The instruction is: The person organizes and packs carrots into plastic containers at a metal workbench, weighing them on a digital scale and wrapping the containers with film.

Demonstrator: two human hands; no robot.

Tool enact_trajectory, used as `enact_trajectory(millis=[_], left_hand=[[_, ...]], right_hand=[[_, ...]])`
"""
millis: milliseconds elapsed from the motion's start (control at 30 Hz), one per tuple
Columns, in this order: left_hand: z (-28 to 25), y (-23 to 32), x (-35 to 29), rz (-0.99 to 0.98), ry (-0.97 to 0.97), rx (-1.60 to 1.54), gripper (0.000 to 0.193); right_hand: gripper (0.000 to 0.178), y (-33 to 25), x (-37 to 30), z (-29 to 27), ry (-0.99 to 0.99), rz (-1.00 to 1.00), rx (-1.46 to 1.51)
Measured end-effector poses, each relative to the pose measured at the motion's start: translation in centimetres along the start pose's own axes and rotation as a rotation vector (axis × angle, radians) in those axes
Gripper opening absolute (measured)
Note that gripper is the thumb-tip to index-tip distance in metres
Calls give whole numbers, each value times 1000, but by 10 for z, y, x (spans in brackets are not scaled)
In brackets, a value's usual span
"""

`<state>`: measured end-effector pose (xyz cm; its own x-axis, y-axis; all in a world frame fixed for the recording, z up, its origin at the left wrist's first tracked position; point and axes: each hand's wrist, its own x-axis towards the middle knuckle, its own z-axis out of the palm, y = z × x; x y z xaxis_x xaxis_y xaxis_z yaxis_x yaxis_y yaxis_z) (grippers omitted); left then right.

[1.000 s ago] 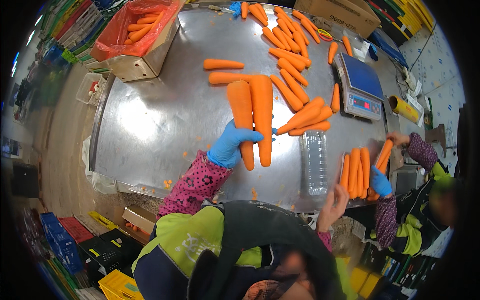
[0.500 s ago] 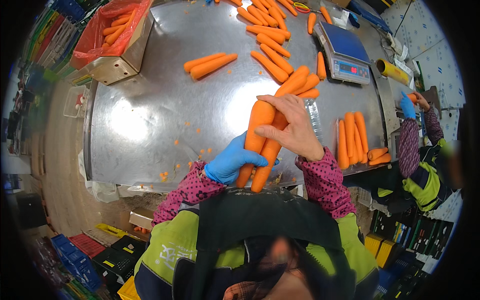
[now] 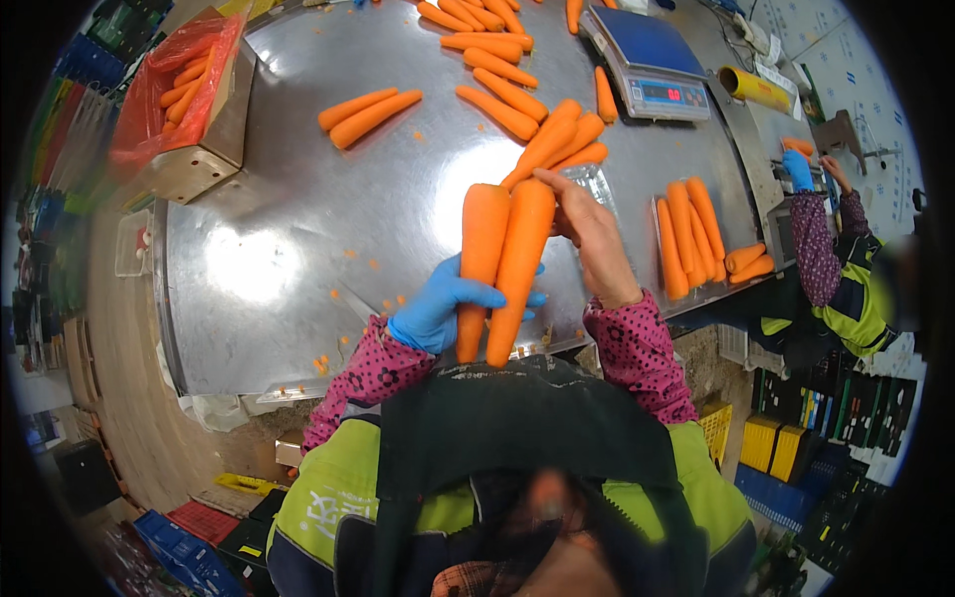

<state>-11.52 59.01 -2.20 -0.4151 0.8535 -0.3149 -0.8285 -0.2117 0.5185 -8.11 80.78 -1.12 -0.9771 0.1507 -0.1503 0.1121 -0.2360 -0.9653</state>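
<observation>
Two large carrots (image 3: 484,234) stand side by side, nearly upright, over the table's near edge. Around their lower halves wraps my left hand (image 3: 438,306), in a blue glove. Bare, my right hand (image 3: 595,239) is at the upper end of the right-hand carrot (image 3: 527,229), with its index fingertip on the top edge. Its other fingers are partly hidden. Just beyond lies a pile of carrots (image 3: 557,139), beside a clear plastic tray (image 3: 597,184) partly hidden by my right hand.
A metal table (image 3: 328,229) carries loose carrots and orange scraps. A digital scale (image 3: 647,60) stands at the far right, near a tray of carrots (image 3: 688,239). At the far left is a box lined with red plastic (image 3: 189,149). A co-worker (image 3: 831,249) handles carrots at right.
Both carrots have tilted more upright and moved slightly left in my left hand. My right hand has slid off their front to the right-hand carrot's side. The view has shifted.
</observation>
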Motion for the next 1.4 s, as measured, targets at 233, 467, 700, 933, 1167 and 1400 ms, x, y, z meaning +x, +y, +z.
enact_trajectory(millis=[233,467,700,933,1167,1400], left_hand=[[-6,-8,17,-71,-94,-263,68],[-28,-6,27,-219,105,-53,57],[-36,-37,17,-400,215,-24,56],[-77,-82,64,2,589,596,57],[-50,-72,94,190,811,1217,66],[-55,-75,90,186,809,1190,67]], right_hand=[[41,17,-2,-7,-4,-216,-240],[59,40,-14,-32,31,-424,-696],[71,46,-57,-63,-296,-573,-1126],[58,82,-83,-137,-128,-307,-1433],[58,-41,-81,-82,-514,-320,7],[58,-98,-94,-52,-1191,-627,367]])
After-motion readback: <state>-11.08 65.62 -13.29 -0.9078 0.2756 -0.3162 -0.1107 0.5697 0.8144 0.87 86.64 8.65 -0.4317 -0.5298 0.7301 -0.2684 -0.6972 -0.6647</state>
